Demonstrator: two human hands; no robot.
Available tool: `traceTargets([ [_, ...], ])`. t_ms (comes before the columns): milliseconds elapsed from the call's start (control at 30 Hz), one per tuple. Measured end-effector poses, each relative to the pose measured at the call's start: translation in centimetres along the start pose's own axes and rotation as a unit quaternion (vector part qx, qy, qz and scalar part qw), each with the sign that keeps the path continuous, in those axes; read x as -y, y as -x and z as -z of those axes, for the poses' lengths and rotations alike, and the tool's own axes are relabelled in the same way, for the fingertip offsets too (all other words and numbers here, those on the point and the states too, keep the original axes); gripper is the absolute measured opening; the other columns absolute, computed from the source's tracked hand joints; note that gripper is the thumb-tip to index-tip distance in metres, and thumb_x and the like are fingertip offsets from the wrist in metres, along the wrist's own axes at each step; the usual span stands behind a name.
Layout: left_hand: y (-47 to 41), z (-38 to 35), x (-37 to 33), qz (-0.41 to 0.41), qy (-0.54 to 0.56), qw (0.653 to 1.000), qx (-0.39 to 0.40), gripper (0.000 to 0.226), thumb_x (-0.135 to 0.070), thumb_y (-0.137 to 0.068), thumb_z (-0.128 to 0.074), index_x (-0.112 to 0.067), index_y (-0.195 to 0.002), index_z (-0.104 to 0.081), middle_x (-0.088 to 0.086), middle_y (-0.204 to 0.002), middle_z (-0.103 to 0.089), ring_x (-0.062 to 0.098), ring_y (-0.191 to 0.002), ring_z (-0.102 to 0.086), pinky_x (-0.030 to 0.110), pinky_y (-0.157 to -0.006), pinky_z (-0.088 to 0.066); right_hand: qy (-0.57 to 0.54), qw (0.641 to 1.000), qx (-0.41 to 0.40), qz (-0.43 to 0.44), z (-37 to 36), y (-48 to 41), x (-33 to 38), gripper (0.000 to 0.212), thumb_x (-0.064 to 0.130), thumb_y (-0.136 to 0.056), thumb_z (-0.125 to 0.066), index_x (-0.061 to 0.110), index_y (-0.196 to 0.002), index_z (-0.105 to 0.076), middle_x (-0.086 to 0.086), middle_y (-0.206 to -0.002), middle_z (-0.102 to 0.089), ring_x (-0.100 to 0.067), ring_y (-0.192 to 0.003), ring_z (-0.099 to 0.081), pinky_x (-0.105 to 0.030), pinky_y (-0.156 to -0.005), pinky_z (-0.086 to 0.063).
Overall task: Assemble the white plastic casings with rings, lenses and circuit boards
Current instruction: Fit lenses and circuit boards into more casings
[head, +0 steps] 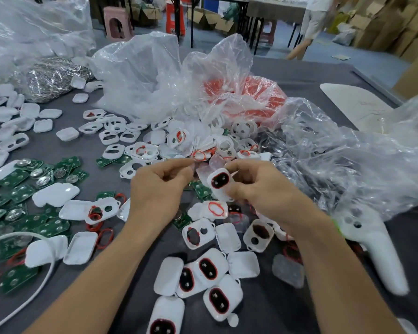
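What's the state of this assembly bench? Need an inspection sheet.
Surface: grey-covered table, mostly buried in parts.
Job's things: white casing with a red ring, held up; finished casings piled near; green circuit boards at left; loose red rings; empty casing frames further back.
Clutter: clear plastic bags; bag of red parts; bag of shiny metal pieces; white handle-shaped device at right.
Hands: right hand grips the white casing; left hand fingers curled beside it, what it pinches unclear.
Cables: white cord looping at lower left.
Surroundings: cardboard boxes, pink stool, a person standing at the back.
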State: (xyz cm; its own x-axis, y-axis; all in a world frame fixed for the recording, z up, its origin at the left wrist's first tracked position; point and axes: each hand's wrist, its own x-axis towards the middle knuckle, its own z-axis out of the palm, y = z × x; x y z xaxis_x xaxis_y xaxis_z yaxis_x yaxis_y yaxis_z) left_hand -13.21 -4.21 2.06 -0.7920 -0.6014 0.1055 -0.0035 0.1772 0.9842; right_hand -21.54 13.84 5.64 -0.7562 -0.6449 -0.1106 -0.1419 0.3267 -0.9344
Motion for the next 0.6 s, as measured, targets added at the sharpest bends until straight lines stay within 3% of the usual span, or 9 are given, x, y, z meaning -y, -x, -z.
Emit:
traceTargets([
  [67, 0.0, 0.4, 0.0, -0.021, -0.033, 0.999, -0.028, 0.016, -0.026, -0.088, -0.078, -0.042, -0.089, -0.081, -0.021, -0.079, -0.076, -0.002, -0.077, -0.071, 0.025, -0.07, -0.06, 0.049, 0.998, 0.049, -0.006, 0.5, 1.6, 0.4, 0.013, 0.014, -0.093, -0.071, 0.025, -0.093, -0.077, 0.006, -0.071, -0.067, -0.004, -0.064, -0.055, -0.02, -0.063, -0.044],
  [133, 0.3, 0.9, -0.4, -0.056, -0.066, 0.996, -0.037, 0.021, -0.027, -0.088, -0.076, -0.047, -0.089, -0.078, -0.028, -0.081, -0.074, -0.006, -0.08, -0.07, 0.02, -0.074, -0.058, 0.145, 0.985, 0.086, -0.028, 0.4, 3.4, 0.2, 0.012, 0.02, -0.092, -0.071, 0.03, -0.095, -0.077, 0.006, -0.07, -0.065, -0.004, -0.066, -0.054, -0.024, -0.065, -0.043],
  [200, 0.6, 1.3, -1.0, -0.079, -0.086, 0.993, -0.025, 0.024, -0.029, -0.089, -0.074, -0.053, -0.089, -0.075, -0.033, -0.084, -0.073, -0.008, -0.083, -0.069, 0.02, -0.08, -0.058, 0.242, 0.964, 0.1, -0.043, -0.2, 4.9, -0.1, 0.014, 0.025, -0.089, -0.07, 0.034, -0.098, -0.076, 0.016, -0.066, -0.064, 0.001, -0.061, -0.055, -0.019, -0.063, -0.044],
  [300, 1.0, 1.7, -1.8, -0.09, -0.119, 0.989, 0.008, 0.028, -0.03, -0.089, -0.069, -0.057, -0.09, -0.074, -0.03, -0.084, -0.074, -0.002, -0.082, -0.071, 0.028, -0.081, -0.061, 0.282, 0.957, 0.053, -0.043, -1.0, 6.4, -0.7, 0.015, 0.03, -0.087, -0.072, 0.034, -0.101, -0.077, 0.02, -0.069, -0.066, 0.002, -0.067, -0.061, -0.013, -0.062, -0.047],
  [400, 1.6, 1.9, -1.9, -0.093, -0.154, 0.982, 0.059, 0.029, -0.024, -0.089, -0.067, -0.051, -0.094, -0.077, -0.03, -0.087, -0.074, -0.002, -0.084, -0.071, 0.023, -0.076, -0.061, 0.288, 0.956, -0.014, -0.052, -0.7, 6.9, -0.9, 0.01, 0.029, -0.086, -0.074, 0.035, -0.091, -0.081, 0.028, -0.069, -0.065, 0.018, -0.074, -0.058, -0.001, -0.063, -0.04],
  [500, 2.3, 2.5, -1.3, -0.084, -0.238, 0.962, 0.102, 0.038, -0.02, -0.088, -0.067, -0.045, -0.115, -0.074, -0.025, -0.111, -0.073, -0.009, -0.093, -0.066, 0.017, -0.091, -0.051, 0.275, 0.959, -0.051, -0.042, 0.1, 6.4, -0.5, 0.018, 0.021, -0.088, -0.07, 0.033, -0.083, -0.082, 0.023, -0.067, -0.071, 0.008, -0.06, -0.062, -0.004, -0.053, -0.042],
  [567, 2.5, 2.8, -0.8, -0.082, -0.314, 0.936, 0.137, 0.05, -0.028, -0.09, -0.069, -0.045, -0.136, -0.061, -0.015, -0.133, -0.066, 0.002, -0.109, -0.062, 0.018, -0.094, -0.041, 0.277, 0.955, -0.101, -0.036, 0.3, 5.2, -0.2, 0.022, 0.016, -0.089, -0.067, 0.031, -0.086, -0.082, 0.017, -0.07, -0.072, 0.003, -0.054, -0.059, -0.005, -0.05, -0.04],
  [600, 2.6, 2.8, -0.7, -0.081, -0.338, 0.923, 0.165, 0.059, -0.036, -0.09, -0.07, -0.045, -0.146, -0.05, -0.012, -0.143, -0.059, 0.007, -0.121, -0.058, 0.02, -0.097, -0.037, 0.293, 0.948, -0.115, -0.039, 0.3, 4.4, -0.1, 0.023, 0.015, -0.089, -0.066, 0.032, -0.091, -0.081, 0.017, -0.078, -0.072, 0.004, -0.06, -0.059, -0.003, -0.054, -0.04],
])
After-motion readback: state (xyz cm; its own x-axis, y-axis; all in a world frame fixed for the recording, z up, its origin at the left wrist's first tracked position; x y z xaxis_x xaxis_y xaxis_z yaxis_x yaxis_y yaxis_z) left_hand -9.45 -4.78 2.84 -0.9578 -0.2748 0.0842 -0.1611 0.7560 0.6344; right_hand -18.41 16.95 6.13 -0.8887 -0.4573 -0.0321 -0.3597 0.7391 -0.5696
